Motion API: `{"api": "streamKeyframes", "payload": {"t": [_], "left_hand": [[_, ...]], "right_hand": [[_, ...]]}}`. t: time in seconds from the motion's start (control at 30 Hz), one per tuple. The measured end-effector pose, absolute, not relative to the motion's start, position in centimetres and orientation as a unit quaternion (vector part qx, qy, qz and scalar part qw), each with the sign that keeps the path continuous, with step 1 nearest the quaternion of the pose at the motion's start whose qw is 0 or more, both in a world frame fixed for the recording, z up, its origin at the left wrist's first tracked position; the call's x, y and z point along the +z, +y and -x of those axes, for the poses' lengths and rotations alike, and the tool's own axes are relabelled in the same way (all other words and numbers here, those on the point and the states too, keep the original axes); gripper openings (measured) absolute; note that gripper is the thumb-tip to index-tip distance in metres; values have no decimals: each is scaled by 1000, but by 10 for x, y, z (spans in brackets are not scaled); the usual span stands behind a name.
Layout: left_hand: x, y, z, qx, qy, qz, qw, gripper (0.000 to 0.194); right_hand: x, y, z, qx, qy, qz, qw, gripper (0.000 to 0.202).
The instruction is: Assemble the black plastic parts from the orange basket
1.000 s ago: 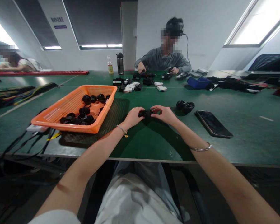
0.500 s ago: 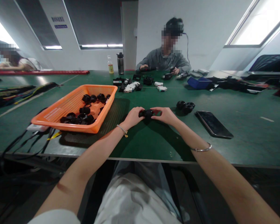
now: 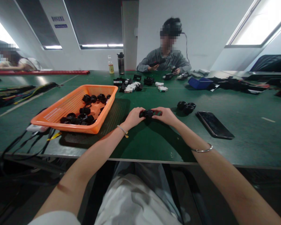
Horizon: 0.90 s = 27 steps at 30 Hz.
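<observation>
Left hand [image 3: 133,117] and right hand [image 3: 165,115] meet low over the green worktop [image 3: 154,143], each grip closed on one end of a small black fitting [image 3: 147,113]. Right: phone [image 3: 214,124], three loose black rings [image 3: 186,107]. Left: orange basket [image 3: 61,113] of rings. Far side: a seated person [image 3: 165,59].

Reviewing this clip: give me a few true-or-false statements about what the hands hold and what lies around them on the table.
1. Both hands grip one small black part. True: the left hand and right hand pinch the black part between them.
2. The orange basket is empty. False: black rings lie in it.
3. A dark phone lies flat, right of the hands. True.
4. The loose black parts sit inside the basket. False: they rest on the green table.
</observation>
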<state>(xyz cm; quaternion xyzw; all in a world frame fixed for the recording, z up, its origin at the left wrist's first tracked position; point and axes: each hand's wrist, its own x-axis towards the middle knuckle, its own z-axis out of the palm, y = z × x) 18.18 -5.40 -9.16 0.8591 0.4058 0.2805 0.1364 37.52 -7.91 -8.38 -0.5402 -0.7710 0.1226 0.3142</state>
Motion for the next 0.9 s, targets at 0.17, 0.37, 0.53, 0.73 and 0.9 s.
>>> {"api": "streamKeyframes", "payload": {"t": [0.17,0.37,0.53,0.73,0.9], "left_hand": [[-92,-54,-181,287,402,-858,138,25],[-91,-55,-181,285,401,-860,135,26],[-91,-56,-181,285,397,-862,132,26],[-91,-56,-181,280,400,-863,129,26],[-90,-56,-181,278,405,-862,129,26]], "right_hand": [[-86,-78,-375,160,-751,537,349,40],[-86,-79,-375,190,-738,535,364,34],[-83,-81,-374,192,-739,538,357,26],[-85,-80,-374,184,-737,544,357,19],[-85,-79,-374,182,-740,540,357,18]]}}
